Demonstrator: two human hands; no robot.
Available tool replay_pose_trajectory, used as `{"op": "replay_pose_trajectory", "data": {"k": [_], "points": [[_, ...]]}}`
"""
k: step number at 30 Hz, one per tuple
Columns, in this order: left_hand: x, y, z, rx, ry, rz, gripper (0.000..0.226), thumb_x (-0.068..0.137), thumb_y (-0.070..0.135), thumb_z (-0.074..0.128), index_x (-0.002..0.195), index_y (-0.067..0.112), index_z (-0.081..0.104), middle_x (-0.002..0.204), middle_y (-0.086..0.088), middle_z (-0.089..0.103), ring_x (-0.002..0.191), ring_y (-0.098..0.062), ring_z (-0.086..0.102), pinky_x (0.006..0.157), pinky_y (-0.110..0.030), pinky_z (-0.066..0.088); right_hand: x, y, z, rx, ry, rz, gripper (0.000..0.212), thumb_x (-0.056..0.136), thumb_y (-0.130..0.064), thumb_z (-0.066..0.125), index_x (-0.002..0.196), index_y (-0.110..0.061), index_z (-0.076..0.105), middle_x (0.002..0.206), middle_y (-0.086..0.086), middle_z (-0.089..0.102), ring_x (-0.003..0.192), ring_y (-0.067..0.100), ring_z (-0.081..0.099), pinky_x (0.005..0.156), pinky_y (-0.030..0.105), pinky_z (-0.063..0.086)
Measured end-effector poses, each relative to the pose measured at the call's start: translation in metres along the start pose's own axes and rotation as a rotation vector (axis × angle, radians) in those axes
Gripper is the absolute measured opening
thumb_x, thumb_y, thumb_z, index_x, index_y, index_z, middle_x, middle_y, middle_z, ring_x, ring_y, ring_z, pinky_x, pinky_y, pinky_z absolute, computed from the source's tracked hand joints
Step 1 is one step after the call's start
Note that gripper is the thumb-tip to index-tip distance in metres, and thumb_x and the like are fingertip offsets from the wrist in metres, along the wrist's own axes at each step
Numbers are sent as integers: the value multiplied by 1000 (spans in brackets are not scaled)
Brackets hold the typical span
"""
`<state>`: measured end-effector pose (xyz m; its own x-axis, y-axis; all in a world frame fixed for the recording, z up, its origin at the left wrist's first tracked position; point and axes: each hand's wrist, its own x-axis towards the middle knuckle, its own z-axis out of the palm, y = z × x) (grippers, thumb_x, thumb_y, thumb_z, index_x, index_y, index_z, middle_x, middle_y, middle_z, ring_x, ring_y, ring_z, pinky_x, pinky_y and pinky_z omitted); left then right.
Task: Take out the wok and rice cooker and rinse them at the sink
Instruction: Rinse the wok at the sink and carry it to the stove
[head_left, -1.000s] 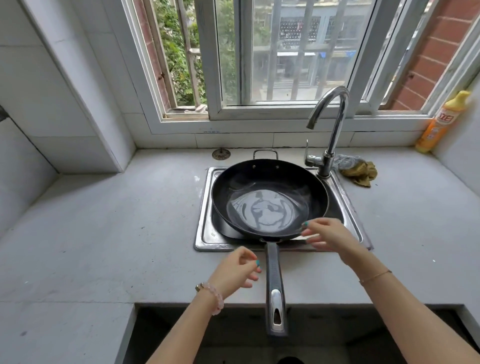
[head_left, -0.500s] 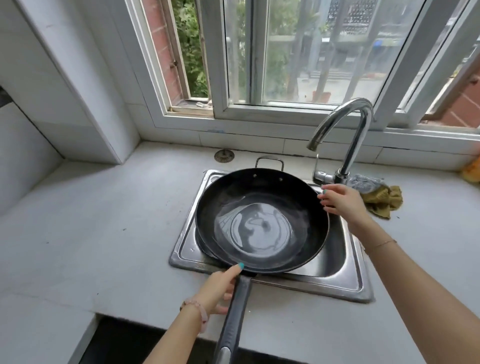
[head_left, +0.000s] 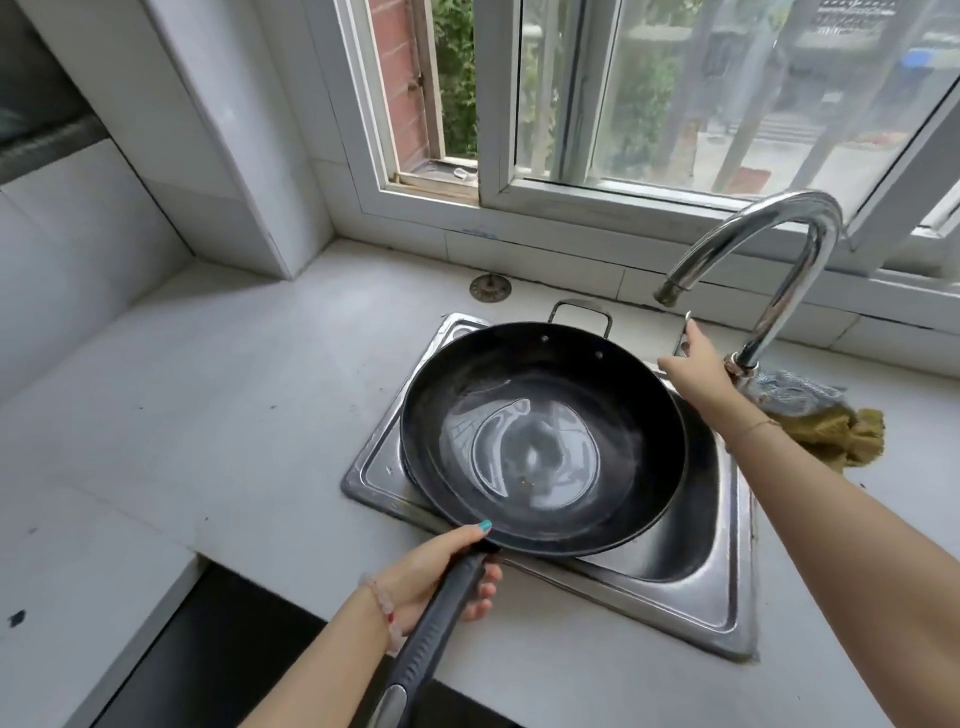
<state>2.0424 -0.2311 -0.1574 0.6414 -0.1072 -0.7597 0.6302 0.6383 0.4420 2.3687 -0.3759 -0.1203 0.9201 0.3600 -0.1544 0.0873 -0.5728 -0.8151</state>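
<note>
A black wok (head_left: 540, 436) with a long dark handle rests across the small steel sink (head_left: 722, 587), covering most of the basin. My left hand (head_left: 441, 566) is wrapped around the wok handle close to the pan. My right hand (head_left: 693, 364) reaches past the wok's far rim and its fingers touch the thin tap lever at the base of the curved chrome tap (head_left: 763, 254). No water runs from the spout. No rice cooker is in view.
A grey-white counter (head_left: 208, 415) surrounds the sink. A yellow-green rag (head_left: 831, 431) lies right of the tap. A round metal drain cover (head_left: 490, 287) sits behind the sink. A window runs along the back wall. A dark opening lies below the counter's front edge.
My left hand has closed around the wok handle. My right hand has moved from the wok's near rim to the tap lever. The camera has come closer and shifted left.
</note>
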Motion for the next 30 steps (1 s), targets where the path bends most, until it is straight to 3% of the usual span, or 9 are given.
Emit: {"op": "replay_pose_trajectory", "data": {"k": [4, 7, 10, 13, 18, 23, 27, 30], "points": [[2, -5, -8, -21, -40, 11, 37, 77, 43, 71, 89, 9, 64, 75, -3, 61, 57, -12, 58, 50, -23, 50, 5, 3, 0, -21, -31, -26, 75, 84, 2, 44, 151, -9, 13, 152, 14, 28, 137, 29, 32, 106, 32, 28], [4, -6, -10, -24, -52, 9, 36, 74, 43, 73, 83, 10, 66, 75, -2, 60, 56, -11, 57, 49, -23, 50, 11, 1, 2, -36, -118, -31, 74, 82, 6, 42, 151, -11, 17, 147, 12, 37, 131, 32, 40, 107, 40, 35], [4, -5, -10, -52, -59, -16, 34, 73, 42, 70, 80, 9, 65, 71, -2, 59, 52, -11, 55, 46, -22, 49, 17, 4, 3, -17, -213, -37, 75, 81, 10, 38, 150, -10, 19, 154, 7, 28, 140, 23, 30, 115, 42, 27], [2, -4, -8, -76, -44, -27, 34, 75, 40, 65, 83, 8, 60, 70, -2, 59, 51, -11, 55, 44, -21, 48, 21, 8, 0, 10, -209, -6, 74, 82, 12, 37, 150, -10, 20, 155, 5, 25, 141, 20, 28, 116, 40, 25], [-1, -6, -1, -88, -37, -2, 32, 78, 39, 59, 85, 7, 56, 69, -2, 58, 49, -10, 53, 42, -20, 46, 16, 15, -5, 49, -167, 57, 61, 86, 3, 44, 145, -9, 34, 149, 10, 36, 134, 26, 39, 112, 41, 33], [-3, -6, -1, -95, -57, -12, 32, 79, 39, 56, 82, 7, 56, 68, -2, 57, 48, -9, 51, 40, -18, 44, -29, 5, 5, 268, -73, 65, 41, 92, 1, 43, 132, -6, 50, 132, 12, 53, 107, 17, 52, 87, 28, 44], [-6, -8, -6, -102, -70, -20, 30, 79, 35, 56, 86, 6, 56, 67, -3, 57, 49, -10, 51, 41, -19, 46, -86, -9, 14, 500, 24, 78, 35, 90, 5, 40, 115, -10, 60, 115, 11, 62, 100, 19, 61, 83, 29, 49], [-9, -12, -9, -99, -91, -23, 31, 80, 34, 57, 91, 5, 57, 69, -4, 57, 50, -11, 52, 44, -20, 48, -139, -19, 29, 555, -3, 90, 35, 88, 5, 39, 103, -12, 66, 97, 6, 70, 87, 16, 68, 73, 25, 55]]}}
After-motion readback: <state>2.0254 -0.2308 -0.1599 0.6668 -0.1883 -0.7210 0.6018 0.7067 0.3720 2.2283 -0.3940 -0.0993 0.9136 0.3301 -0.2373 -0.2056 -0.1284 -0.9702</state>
